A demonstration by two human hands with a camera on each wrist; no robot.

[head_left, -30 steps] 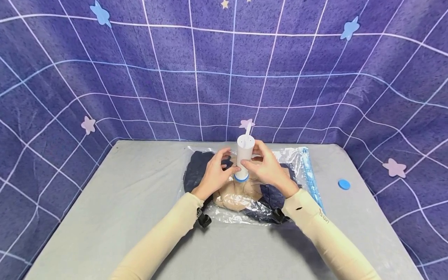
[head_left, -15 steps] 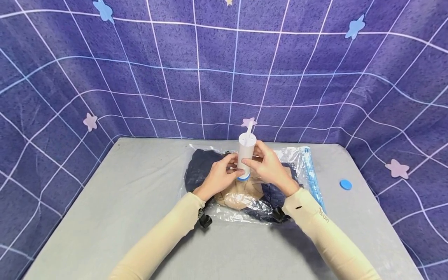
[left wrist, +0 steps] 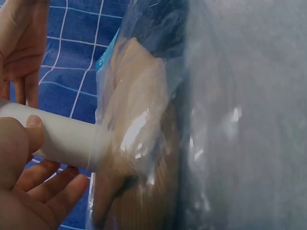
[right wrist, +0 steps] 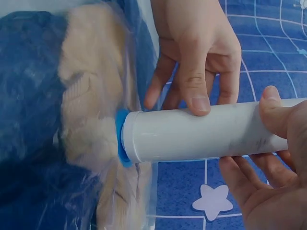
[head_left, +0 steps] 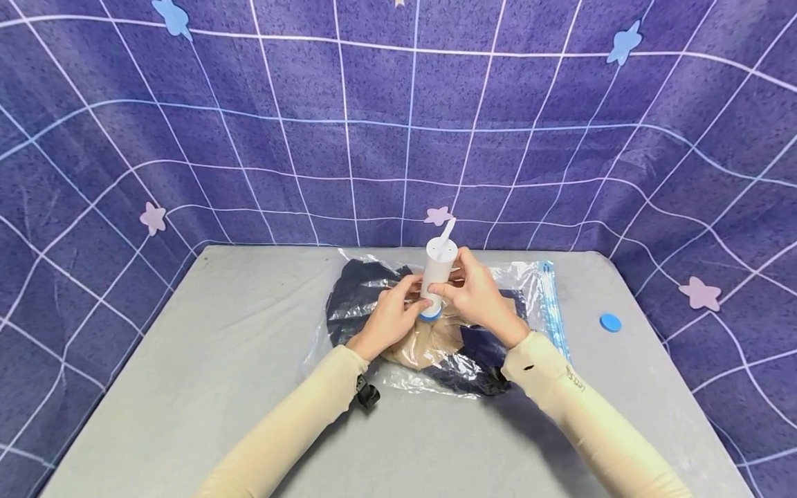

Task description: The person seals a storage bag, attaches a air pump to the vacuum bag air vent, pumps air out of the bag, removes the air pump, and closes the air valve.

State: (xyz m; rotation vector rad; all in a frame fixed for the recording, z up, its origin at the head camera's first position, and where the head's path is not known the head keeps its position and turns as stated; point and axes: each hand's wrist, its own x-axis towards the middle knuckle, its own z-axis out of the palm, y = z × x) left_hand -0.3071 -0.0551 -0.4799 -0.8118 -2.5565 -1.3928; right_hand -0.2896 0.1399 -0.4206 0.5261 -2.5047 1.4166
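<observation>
A white hand pump (head_left: 438, 273) stands slightly tilted on the blue valve (right wrist: 123, 138) of a clear vacuum storage bag (head_left: 405, 384). Folded tan cloth (right wrist: 91, 103) and dark navy cloth (head_left: 358, 301) show through the plastic. My left hand (head_left: 391, 315) holds the pump's lower end, thumb on the near side, just above the valve. Higher up, my right hand (head_left: 478, 296) grips the barrel with its thumb in front and fingers behind. The pump's thin white handle (head_left: 447, 229) sticks up from the top, untouched by either hand.
A round blue cap (head_left: 611, 322) lies on the grey tabletop (head_left: 224, 360), right of the bag. The bag's blue zip edge (head_left: 554, 308) runs along its right side. A purple gridded curtain (head_left: 380, 159) with stars encloses the back and sides.
My left fingers have drawn in against the lower barrel. The pump and its handle lean a little more to the right, while my right hand keeps its grip.
</observation>
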